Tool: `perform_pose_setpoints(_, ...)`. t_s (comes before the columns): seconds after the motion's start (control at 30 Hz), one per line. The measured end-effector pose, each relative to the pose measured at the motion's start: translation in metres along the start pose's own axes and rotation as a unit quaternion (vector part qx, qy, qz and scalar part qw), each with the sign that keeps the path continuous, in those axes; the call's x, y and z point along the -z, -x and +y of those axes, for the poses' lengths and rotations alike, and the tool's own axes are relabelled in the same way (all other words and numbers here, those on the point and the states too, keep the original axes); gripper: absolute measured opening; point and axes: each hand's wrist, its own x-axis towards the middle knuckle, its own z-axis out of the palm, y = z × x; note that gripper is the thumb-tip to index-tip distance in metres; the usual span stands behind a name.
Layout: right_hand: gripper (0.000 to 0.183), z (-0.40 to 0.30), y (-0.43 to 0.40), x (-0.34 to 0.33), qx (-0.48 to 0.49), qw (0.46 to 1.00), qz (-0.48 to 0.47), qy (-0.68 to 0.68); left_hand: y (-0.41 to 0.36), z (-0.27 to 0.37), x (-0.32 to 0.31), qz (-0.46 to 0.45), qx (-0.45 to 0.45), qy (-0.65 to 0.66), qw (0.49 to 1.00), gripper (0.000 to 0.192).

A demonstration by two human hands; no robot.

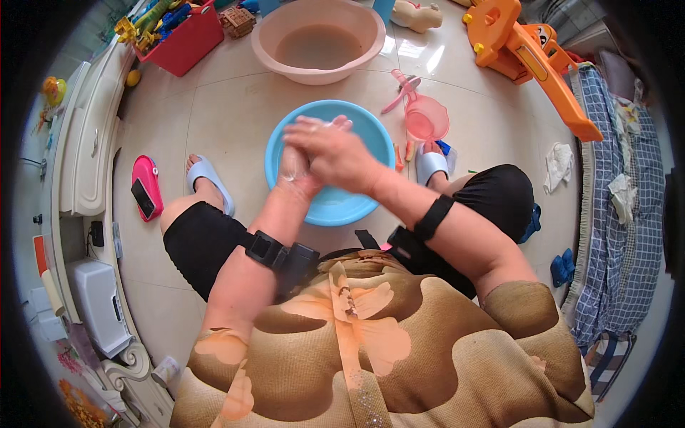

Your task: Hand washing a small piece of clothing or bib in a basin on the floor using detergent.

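Note:
My left hand and my right hand are pressed together over a round light-blue plastic basin. White lather shows on the left wrist and around the fingers. The right hand lies across the left with its fingers stretched out to the left, slightly blurred. Most of the left palm and fingers are hidden beneath it; a few fingertips stick out past the right hand. No object is visible between the hands. Pale, clear-looking water shows in the basin below them.
A pink tub with cloudy water stands beyond the basin. A pink dipper and a brush lie to its right. My slippered feet flank the basin. A phone on a pink case lies left; an orange toy slide stands far right.

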Motion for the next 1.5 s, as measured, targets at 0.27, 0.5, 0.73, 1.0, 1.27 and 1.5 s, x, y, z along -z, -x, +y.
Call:
perform_pose_setpoints(0.27, 0.033, 0.041, 0.008, -0.006, -0.054, 0.994, 0.038, 0.089, -0.003, -0.015, -0.019, 0.076, -0.018, -0.078, 0.994, 0.041)
perform_pose_setpoints(0.5, 0.038, 0.002, -0.003, -0.02, -0.031, 0.998, -0.044, 0.041, 0.011, -0.017, 0.011, -0.114, 0.042, 0.004, 0.993, 0.049)
perform_pose_setpoints(0.73, 0.029, 0.013, -0.01, 0.018, 0.01, 0.964, 0.045, 0.263, 0.007, -0.008, -0.017, 0.153, -0.006, -0.104, 0.983, 0.036)
perform_pose_setpoints(1.0, 0.013, -0.143, -0.054, 0.098, 0.033, 0.876, -0.399, 0.27, 0.032, -0.012, -0.014, 0.15, 0.034, 0.064, 0.986, 0.043)
perform_pose_setpoints(1.27, 0.017, -0.241, -0.05, 0.131, 0.074, 0.904, -0.33, 0.261, 0.012, 0.005, -0.012, 0.204, 0.042, -0.098, 0.973, 0.035)
perform_pose_setpoints(1.5, 0.014, -0.267, -0.036, 0.14, -0.007, 0.905, -0.288, 0.314, 0.017, -0.007, 0.004, 0.213, 0.039, -0.106, 0.97, 0.034)
